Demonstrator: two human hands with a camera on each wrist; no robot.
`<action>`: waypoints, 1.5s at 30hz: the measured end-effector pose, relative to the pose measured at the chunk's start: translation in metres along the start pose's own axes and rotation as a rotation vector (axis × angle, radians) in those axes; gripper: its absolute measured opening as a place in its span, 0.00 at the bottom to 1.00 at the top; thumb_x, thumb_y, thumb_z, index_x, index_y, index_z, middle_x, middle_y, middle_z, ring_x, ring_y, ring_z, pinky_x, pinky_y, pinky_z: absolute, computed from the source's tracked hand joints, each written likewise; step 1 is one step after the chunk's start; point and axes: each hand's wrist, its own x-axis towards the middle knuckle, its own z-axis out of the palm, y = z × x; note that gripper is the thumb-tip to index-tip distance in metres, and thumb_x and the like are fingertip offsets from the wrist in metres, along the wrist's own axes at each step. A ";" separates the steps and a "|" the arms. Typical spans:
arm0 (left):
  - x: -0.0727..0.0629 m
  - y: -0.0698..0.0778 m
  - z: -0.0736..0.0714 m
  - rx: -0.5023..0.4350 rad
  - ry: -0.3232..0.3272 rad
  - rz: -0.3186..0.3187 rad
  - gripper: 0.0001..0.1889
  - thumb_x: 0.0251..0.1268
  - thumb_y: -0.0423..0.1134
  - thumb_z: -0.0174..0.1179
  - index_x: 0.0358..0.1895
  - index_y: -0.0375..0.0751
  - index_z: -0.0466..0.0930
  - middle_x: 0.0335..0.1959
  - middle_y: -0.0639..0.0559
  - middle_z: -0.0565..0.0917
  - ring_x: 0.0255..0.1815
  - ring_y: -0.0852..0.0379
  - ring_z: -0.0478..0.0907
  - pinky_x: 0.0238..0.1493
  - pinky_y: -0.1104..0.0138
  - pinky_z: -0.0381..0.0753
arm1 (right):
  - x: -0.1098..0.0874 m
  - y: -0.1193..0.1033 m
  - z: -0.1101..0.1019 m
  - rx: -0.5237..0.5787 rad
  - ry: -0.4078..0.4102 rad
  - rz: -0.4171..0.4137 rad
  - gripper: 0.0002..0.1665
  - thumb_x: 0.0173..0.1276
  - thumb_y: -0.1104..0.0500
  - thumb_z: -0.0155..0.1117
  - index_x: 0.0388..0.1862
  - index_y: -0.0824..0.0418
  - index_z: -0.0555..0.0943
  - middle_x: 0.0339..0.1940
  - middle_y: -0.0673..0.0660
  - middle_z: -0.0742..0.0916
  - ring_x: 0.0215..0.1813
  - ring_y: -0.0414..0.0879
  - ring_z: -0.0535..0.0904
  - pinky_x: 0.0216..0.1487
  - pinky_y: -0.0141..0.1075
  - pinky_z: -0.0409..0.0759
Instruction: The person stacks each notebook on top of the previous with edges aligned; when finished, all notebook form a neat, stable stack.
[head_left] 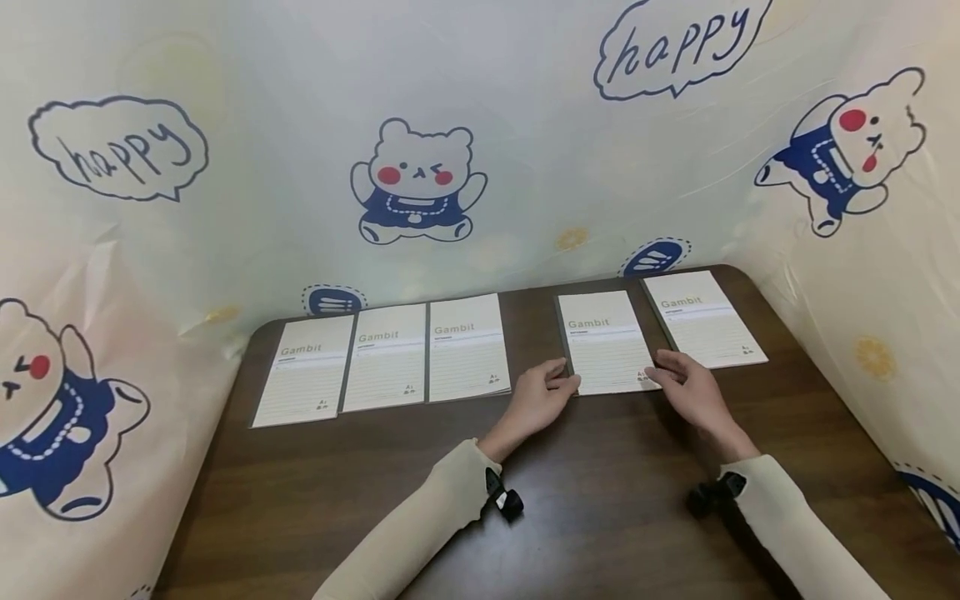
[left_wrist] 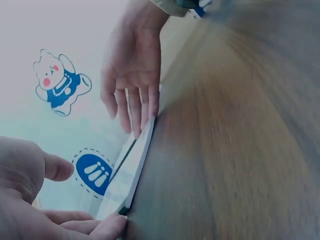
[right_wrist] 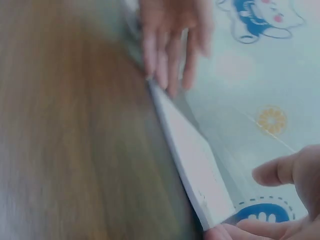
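Notebook [head_left: 606, 343] between left hand [head_left: 536, 400] and right hand [head_left: 696, 396] — each grip unclenched, touching its edge.

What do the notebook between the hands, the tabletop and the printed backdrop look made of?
Notebook: paper or card, fairly matte; the pale printed front shows no strong glare.
Tabletop: wood or wood-look laminate, satin finish; brown grain and a soft reflection.
Backdrop: thin sheeting, perhaps plastic or fabric; it creases, but which is unclear.
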 end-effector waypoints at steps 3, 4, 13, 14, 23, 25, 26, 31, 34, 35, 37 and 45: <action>0.000 0.001 0.000 -0.130 0.019 -0.088 0.31 0.79 0.52 0.58 0.76 0.36 0.70 0.72 0.41 0.79 0.67 0.47 0.83 0.65 0.56 0.84 | 0.004 -0.006 -0.003 0.202 -0.060 0.104 0.41 0.84 0.48 0.52 0.83 0.71 0.55 0.80 0.73 0.68 0.80 0.65 0.68 0.76 0.52 0.74; 0.001 0.002 -0.001 -0.168 0.022 -0.115 0.31 0.78 0.51 0.58 0.76 0.36 0.70 0.72 0.41 0.79 0.67 0.47 0.83 0.65 0.56 0.84 | 0.005 -0.007 -0.003 0.256 -0.076 0.130 0.41 0.85 0.49 0.51 0.83 0.72 0.54 0.81 0.73 0.67 0.81 0.65 0.67 0.76 0.49 0.74; 0.006 0.003 -0.004 -0.610 0.087 -0.296 0.28 0.76 0.40 0.61 0.73 0.30 0.71 0.66 0.35 0.82 0.65 0.42 0.83 0.63 0.56 0.86 | 0.009 0.003 -0.003 0.456 -0.067 0.183 0.39 0.81 0.59 0.58 0.82 0.73 0.56 0.79 0.75 0.69 0.57 0.31 0.83 0.56 0.24 0.84; 0.006 0.003 -0.004 -0.630 0.086 -0.312 0.28 0.75 0.39 0.62 0.73 0.31 0.71 0.65 0.35 0.82 0.64 0.41 0.83 0.63 0.56 0.86 | 0.009 0.005 -0.002 0.450 -0.058 0.182 0.38 0.80 0.60 0.59 0.81 0.74 0.59 0.77 0.76 0.71 0.52 0.27 0.83 0.53 0.24 0.85; 0.005 0.003 -0.002 -0.674 0.087 -0.298 0.31 0.66 0.26 0.66 0.73 0.30 0.71 0.65 0.33 0.80 0.59 0.46 0.85 0.59 0.60 0.88 | 0.008 0.010 -0.001 0.380 -0.078 0.172 0.36 0.76 0.63 0.65 0.77 0.75 0.65 0.59 0.63 0.85 0.44 0.27 0.84 0.48 0.25 0.87; 0.006 0.002 -0.002 -0.647 0.089 -0.295 0.31 0.63 0.23 0.66 0.71 0.31 0.74 0.62 0.34 0.81 0.55 0.48 0.85 0.56 0.63 0.88 | 0.007 0.010 -0.001 0.399 -0.089 0.172 0.37 0.76 0.63 0.65 0.77 0.76 0.64 0.55 0.56 0.86 0.44 0.27 0.84 0.48 0.26 0.87; 0.006 0.001 -0.001 -0.623 0.090 -0.290 0.31 0.62 0.23 0.66 0.71 0.32 0.75 0.61 0.35 0.81 0.53 0.51 0.85 0.54 0.65 0.88 | 0.007 0.009 -0.001 0.409 -0.093 0.170 0.37 0.76 0.64 0.65 0.77 0.76 0.64 0.53 0.54 0.86 0.44 0.28 0.84 0.48 0.26 0.87; 0.004 -0.004 -0.004 -0.523 0.089 -0.257 0.30 0.57 0.23 0.68 0.66 0.34 0.80 0.54 0.39 0.82 0.43 0.57 0.81 0.44 0.71 0.86 | 0.004 0.007 0.000 0.435 -0.107 0.173 0.38 0.75 0.64 0.66 0.77 0.76 0.64 0.51 0.50 0.85 0.44 0.28 0.84 0.48 0.26 0.87; 0.001 -0.004 -0.009 -0.494 0.089 -0.239 0.30 0.56 0.22 0.69 0.66 0.35 0.80 0.54 0.39 0.83 0.42 0.59 0.83 0.43 0.71 0.85 | 0.003 0.004 0.002 0.433 -0.109 0.169 0.38 0.75 0.63 0.66 0.77 0.76 0.64 0.50 0.48 0.85 0.44 0.28 0.84 0.48 0.25 0.86; 0.000 -0.004 -0.011 -0.484 0.088 -0.230 0.30 0.56 0.23 0.69 0.66 0.35 0.80 0.54 0.39 0.83 0.43 0.58 0.84 0.43 0.71 0.85 | 0.002 0.003 0.002 0.431 -0.108 0.166 0.38 0.75 0.63 0.67 0.77 0.75 0.64 0.50 0.48 0.85 0.44 0.28 0.84 0.48 0.25 0.86; -0.003 -0.002 -0.016 -0.459 0.086 -0.213 0.30 0.56 0.23 0.70 0.66 0.35 0.80 0.55 0.39 0.83 0.46 0.55 0.87 0.45 0.70 0.86 | 0.001 -0.001 0.003 0.434 -0.108 0.159 0.38 0.74 0.63 0.68 0.77 0.75 0.64 0.51 0.48 0.85 0.45 0.28 0.84 0.48 0.25 0.86; -0.018 0.001 -0.040 -0.375 0.071 -0.165 0.30 0.60 0.27 0.69 0.69 0.37 0.78 0.59 0.37 0.80 0.52 0.45 0.89 0.46 0.65 0.88 | -0.001 -0.019 0.011 0.426 -0.131 0.120 0.39 0.74 0.60 0.69 0.77 0.73 0.65 0.59 0.57 0.83 0.46 0.29 0.84 0.50 0.26 0.86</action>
